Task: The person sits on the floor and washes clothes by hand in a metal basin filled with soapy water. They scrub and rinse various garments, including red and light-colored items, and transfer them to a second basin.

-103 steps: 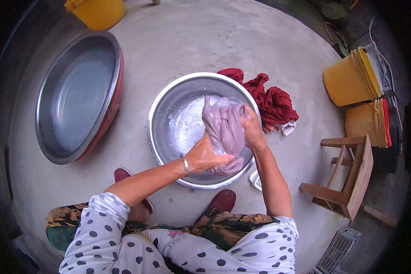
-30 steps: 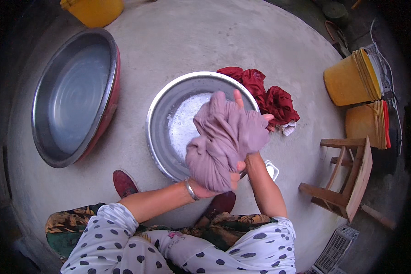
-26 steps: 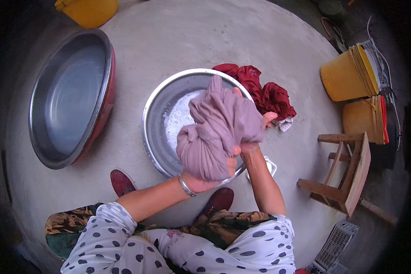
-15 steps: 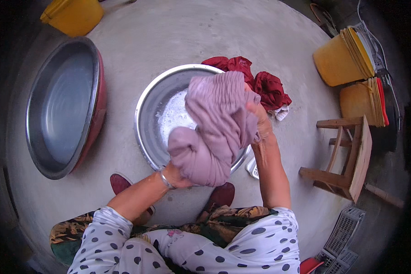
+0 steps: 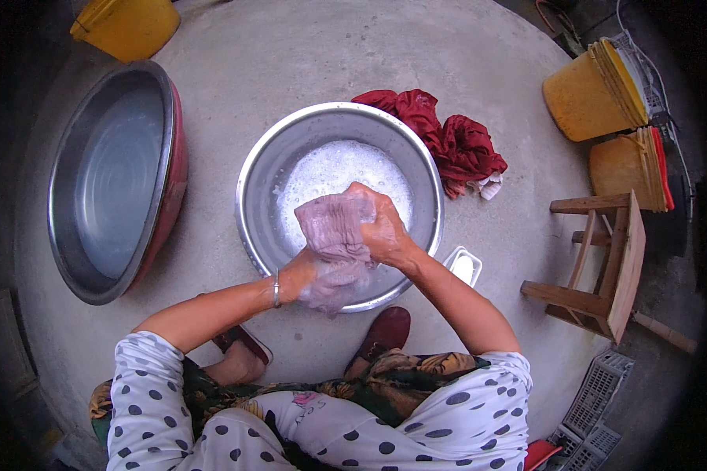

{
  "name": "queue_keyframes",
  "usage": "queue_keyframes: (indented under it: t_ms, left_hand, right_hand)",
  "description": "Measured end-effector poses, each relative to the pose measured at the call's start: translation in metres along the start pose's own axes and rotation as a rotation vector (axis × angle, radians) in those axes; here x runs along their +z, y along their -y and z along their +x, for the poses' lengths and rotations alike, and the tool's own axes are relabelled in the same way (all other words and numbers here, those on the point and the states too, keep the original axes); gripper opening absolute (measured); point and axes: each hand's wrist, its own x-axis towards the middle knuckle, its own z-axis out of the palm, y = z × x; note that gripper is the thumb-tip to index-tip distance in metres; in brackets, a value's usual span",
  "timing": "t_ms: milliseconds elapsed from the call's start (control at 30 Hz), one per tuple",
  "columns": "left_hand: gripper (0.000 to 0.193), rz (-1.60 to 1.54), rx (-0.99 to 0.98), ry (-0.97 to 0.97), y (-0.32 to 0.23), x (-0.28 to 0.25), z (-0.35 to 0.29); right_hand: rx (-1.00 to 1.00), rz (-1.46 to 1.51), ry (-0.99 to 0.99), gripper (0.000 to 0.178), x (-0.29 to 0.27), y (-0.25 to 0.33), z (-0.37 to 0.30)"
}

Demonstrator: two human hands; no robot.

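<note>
Over the metal basin (image 5: 253, 169), both of my hands grip a mauve piece of clothing (image 5: 331, 228) with a ribbed, gathered band. My right hand (image 5: 385, 230) is closed around its right side. My left hand (image 5: 297, 276), below a silver bracelet, is closed on its lower left part, the fingers partly hidden by the cloth. The garment's lower end is blurred by motion. Foamy, soapy water (image 5: 346, 166) covers the basin's bottom. Against the basin's far right side lies a heap of dark red cloth (image 5: 467, 149) on the concrete.
A large basin (image 5: 173, 177) of water stands to the left. A white soap dish (image 5: 463, 267) sits right of my basin. Farther right are a wooden stool (image 5: 617, 267), yellow buckets (image 5: 585, 94) and grey plastic crates (image 5: 597, 392). Another yellow bucket (image 5: 130, 27) stands far left.
The mauve garment has come down from a raised, spread-out position to a bunched one low over the basin. My hands have drawn closer together, uncovering the foam and the soap dish.
</note>
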Motion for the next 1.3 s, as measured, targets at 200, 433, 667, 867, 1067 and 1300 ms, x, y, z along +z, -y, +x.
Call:
queue_keyframes:
  t_ms: [200,433,667,867,1067,1300]
  left_hand:
    - [0.043,-0.085,0.023,-0.142,0.021,0.006,0.009]
    - [0.036,-0.147,0.063,-0.148,0.021,0.004,0.011]
    - [0.054,-1.072,-0.179,0.181,-0.009,-0.002,0.013]
    - [0.057,-1.323,-0.010,0.365,-0.027,-0.020,0.021]
    - [0.056,-1.234,0.084,0.275,-0.045,-0.043,0.012]
    - [0.057,-1.288,0.185,0.234,-0.055,-0.087,-0.013]
  right_hand:
    - [-0.041,-0.157,-0.082,0.016,0.008,-0.015,0.002]
    - [-0.051,-0.209,-0.072,0.017,0.005,-0.012,0.004]
    - [0.344,0.330,-0.203,0.007,-0.007,-0.030,0.008]
    - [0.294,0.685,-0.350,0.026,-0.035,0.032,0.019]
    - [0.118,-0.403,-0.708,0.049,-0.108,-0.026,-0.011]
    - [0.811,0.060,-0.211,0.049,-0.095,-0.063,-0.081]
